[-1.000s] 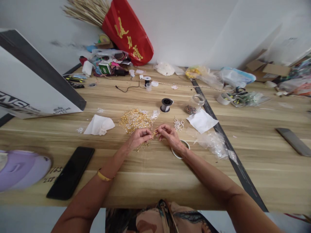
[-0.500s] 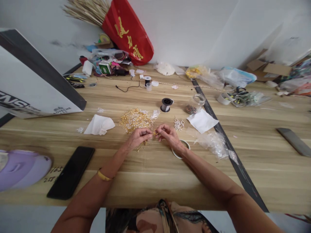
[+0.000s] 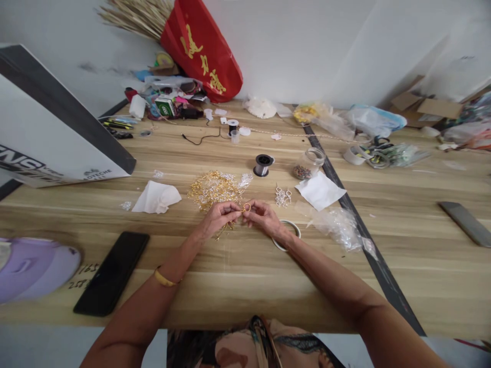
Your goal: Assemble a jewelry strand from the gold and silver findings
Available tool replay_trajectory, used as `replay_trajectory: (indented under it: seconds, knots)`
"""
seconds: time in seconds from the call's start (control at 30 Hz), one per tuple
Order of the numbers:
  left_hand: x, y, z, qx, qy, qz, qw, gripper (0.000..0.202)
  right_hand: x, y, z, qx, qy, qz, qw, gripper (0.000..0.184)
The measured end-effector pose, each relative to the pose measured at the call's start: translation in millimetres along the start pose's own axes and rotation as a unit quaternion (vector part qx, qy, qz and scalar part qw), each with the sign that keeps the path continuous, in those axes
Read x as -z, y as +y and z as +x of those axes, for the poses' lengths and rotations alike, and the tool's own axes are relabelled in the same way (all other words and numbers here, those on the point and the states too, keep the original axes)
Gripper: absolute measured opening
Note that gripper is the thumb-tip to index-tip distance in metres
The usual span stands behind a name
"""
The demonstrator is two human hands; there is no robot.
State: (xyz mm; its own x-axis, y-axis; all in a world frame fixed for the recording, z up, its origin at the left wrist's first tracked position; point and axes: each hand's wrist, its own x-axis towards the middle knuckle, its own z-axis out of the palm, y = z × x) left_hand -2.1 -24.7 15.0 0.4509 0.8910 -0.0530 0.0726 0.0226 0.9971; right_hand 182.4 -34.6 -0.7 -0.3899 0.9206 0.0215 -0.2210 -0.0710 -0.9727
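My left hand [image 3: 218,218] and my right hand [image 3: 263,217] meet fingertip to fingertip over the wooden table [image 3: 238,266]. Both are pinched on a small gold ring piece [image 3: 246,207] held between them. Just behind my hands lies a pile of gold and clear jewellery parts [image 3: 215,188]. A small cluster of silver pieces [image 3: 283,196] lies to the right of it. A white ring-shaped roll [image 3: 288,225] sits partly under my right wrist.
A black phone [image 3: 112,272] lies front left, beside a purple cap [image 3: 30,266]. A crumpled white tissue [image 3: 156,198], a spool of thread [image 3: 263,165], a small glass jar [image 3: 309,163], a white paper [image 3: 319,190] and clear plastic [image 3: 337,225] surround the hands. A large box [image 3: 46,128] stands left.
My hands have drawn slightly closer together, and the gold piece now shows as a small ring raised between the fingertips. Everything else on the table stays put.
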Motion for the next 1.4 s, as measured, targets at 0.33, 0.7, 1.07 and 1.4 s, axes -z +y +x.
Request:
replay_trajectory:
  seconds: [0.33, 0.7, 1.07, 1.4]
  knots:
    - [-0.1, 0.2, -1.2, 0.002, -0.012, -0.038, 0.999, 0.021, 2.0, 3.5, 1.3, -0.048, -0.006, 0.07, 0.996, 0.023]
    - [0.4, -2.0, 0.7, 0.017, -0.005, 0.014, 1.0, 0.022, 2.6, 4.3, 3.3, -0.04, 0.014, 0.043, 0.998, 0.024]
    - [-2.5, -1.9, 1.0, 0.035, 0.015, 0.008, 0.999, 0.02, 4.4, 9.9, 4.7, -0.029, 0.021, 0.043, 0.998, 0.027]
    - [-1.5, -8.9, 2.5, 0.03, 0.026, -0.015, 0.999, 0.025, 4.3, 7.7, 4.4, -0.058, 0.023, 0.091, 0.994, 0.025]
